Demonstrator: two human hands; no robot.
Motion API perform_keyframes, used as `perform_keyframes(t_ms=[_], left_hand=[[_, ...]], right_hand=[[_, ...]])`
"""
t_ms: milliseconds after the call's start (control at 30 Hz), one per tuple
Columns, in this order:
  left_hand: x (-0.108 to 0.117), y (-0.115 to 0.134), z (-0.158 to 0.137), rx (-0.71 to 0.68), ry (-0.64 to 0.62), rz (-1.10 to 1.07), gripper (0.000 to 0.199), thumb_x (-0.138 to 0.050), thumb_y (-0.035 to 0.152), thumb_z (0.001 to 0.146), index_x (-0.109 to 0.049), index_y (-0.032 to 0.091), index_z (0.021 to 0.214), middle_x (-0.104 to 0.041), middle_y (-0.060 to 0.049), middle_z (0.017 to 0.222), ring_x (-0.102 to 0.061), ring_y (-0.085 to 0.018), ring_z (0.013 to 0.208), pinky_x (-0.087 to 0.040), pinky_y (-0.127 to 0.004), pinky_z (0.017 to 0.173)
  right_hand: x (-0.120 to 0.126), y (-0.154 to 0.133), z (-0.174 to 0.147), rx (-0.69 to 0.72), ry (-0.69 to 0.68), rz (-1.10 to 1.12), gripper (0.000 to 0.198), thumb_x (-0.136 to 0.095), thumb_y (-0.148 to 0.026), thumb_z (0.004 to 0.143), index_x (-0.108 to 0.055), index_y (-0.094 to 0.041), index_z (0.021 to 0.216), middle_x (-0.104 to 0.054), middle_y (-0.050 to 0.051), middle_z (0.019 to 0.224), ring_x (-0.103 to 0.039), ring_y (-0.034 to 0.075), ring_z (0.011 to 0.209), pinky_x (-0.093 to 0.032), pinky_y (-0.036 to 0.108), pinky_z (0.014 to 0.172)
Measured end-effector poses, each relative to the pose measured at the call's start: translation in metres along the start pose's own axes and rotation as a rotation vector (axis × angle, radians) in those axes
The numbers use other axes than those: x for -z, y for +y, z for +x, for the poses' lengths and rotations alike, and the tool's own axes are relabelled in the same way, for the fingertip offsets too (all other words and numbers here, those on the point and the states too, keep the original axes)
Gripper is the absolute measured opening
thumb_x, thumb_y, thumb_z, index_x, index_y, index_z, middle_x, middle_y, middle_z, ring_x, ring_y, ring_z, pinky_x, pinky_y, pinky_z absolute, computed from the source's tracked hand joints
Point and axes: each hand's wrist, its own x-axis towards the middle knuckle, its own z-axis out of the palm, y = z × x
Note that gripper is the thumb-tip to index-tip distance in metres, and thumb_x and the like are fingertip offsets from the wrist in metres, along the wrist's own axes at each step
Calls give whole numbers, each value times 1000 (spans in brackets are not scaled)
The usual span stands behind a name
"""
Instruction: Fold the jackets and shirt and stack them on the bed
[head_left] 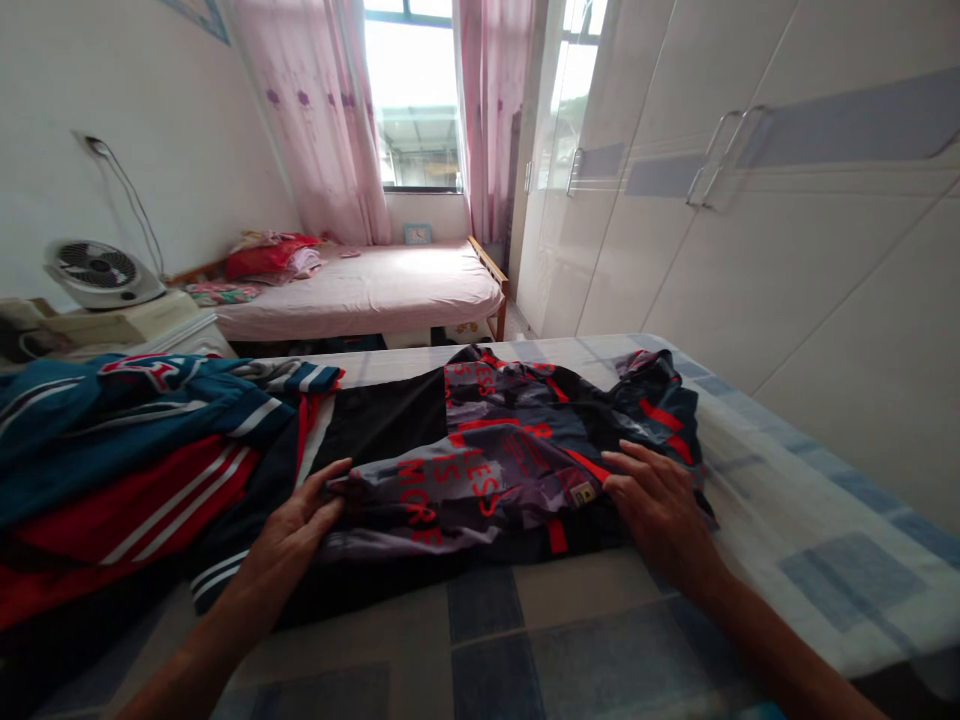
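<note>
1. Left hand (304, 520): at the left end of the printed jacket (480, 470), thumb and fingers a little apart, edge of the grey sleeve (375, 500) between them. Can't tell if the grip is clamped.
2. Right hand (652, 495): toward the jacket's right end, fingers bent and slightly spread, fingertips on the cloth by a red strip. Grip partly open; can't tell if any fabric is pinched.
3. Jacket: black, grey and red with red "LESS IS MORE" lettering, lying crosswise on the near bed (757, 490). Runs from the clothes at left toward the bed's right edge; upper side near the far edge. Small pale patch (582, 495) just left of the right fingertips.
4. Black cloth (390, 415) next to the sleeve, on its far side. Can't tell if it's part of the jacket.
5. Left part of bed: heap with a teal garment (45, 470) over a red one (82, 535), both white-striped. Navy striped piece (244, 500) beside the left wrist.
6. Right, past the bed's right edge: white wardrobe (825, 250).
7. Past the far edge: fan (105, 270) at left, pink-sheeted bed (397, 285) with a red bundle (262, 260), clock (417, 234) by the window (416, 80).
</note>
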Motion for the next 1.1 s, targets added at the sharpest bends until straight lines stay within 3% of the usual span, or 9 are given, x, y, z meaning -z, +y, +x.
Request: perform_keyframes(t_ms=[100, 233, 300, 367, 567, 700, 867, 967, 1100], left_hand=[[3, 0, -5, -8, 70, 305, 61, -41, 39, 79, -42, 17, 135, -68, -10, 107, -66, -28, 92, -50, -41, 84], [-5, 18, -13, -427, 278, 605, 49, -35, 34, 87, -46, 23, 133, -48, -8, 139, -48, -27, 124, -37, -42, 104], [-15, 23, -14, -636, 175, 642, 45, -34, 36, 90, -50, 27, 131, -41, -3, 145, -36, -23, 134, -30, -40, 110], [-26, 17, -10, -708, 20, 717, 44, -37, 39, 90, -51, 30, 131, -37, 0, 148, -29, -23, 138, -26, -44, 113], [-34, -29, 3, -538, -155, 862, 56, -40, 47, 88, -40, 24, 139, -39, -4, 145, -34, -27, 135, -32, -49, 108], [-18, 1, 23, -480, -119, 887, 46, -33, 43, 91, -56, 25, 127, -52, -3, 136, -46, -23, 127, -36, -39, 106], [-4, 45, 110, -368, -12, 1037, 46, -34, 25, 89, -49, 15, 131, -46, -11, 141, -44, -23, 127, -35, -35, 104], [0, 38, 167, -313, -57, 1077, 54, -45, 18, 80, -46, 15, 133, -45, -16, 140, -40, -28, 130, -36, -43, 101], [7, 19, 209, -272, -90, 1075, 44, -46, 12, 74, -61, 21, 115, -63, -13, 115, -58, -27, 108, -44, -37, 88]], right_hand=[[4, -5, 3, -20, -94, 44, 24, -43, -20, 88, -66, -25, 93, -59, 3, 126, -38, 25, 131, -30, 47, 106], [20, -26, 30, -28, -112, 121, 35, -38, -24, 90, -59, -24, 119, -49, 4, 138, -31, 23, 136, -29, 47, 108], [21, -38, 43, 17, -116, 140, 42, -39, -29, 92, -50, -24, 132, -41, 4, 145, -24, 23, 139, -25, 46, 111], [11, -44, 49, 80, -181, 159, 47, -41, -35, 92, -42, -27, 139, -34, 2, 149, -19, 24, 141, -22, 47, 112], [-31, -29, 33, -24, -454, 192, 60, -38, -52, 91, -40, -19, 140, -35, 8, 148, -29, 23, 137, -27, 45, 110], [-19, -6, 64, -82, -494, 285, 48, -34, -48, 93, -58, -21, 125, -54, 6, 134, -49, 21, 124, -39, 38, 103], [-34, 44, 144, -245, -286, 117, 41, -39, -36, 92, -58, -16, 121, -59, 11, 125, -55, 24, 114, -41, 38, 98], [-68, 77, 177, -365, -349, -8, 44, -39, -34, 91, -54, -12, 126, -54, 15, 131, -49, 27, 121, -39, 41, 98], [-104, 99, 195, -413, -412, -35, 46, -42, -38, 89, -56, -12, 123, -55, 17, 129, -51, 29, 117, -42, 41, 92]])
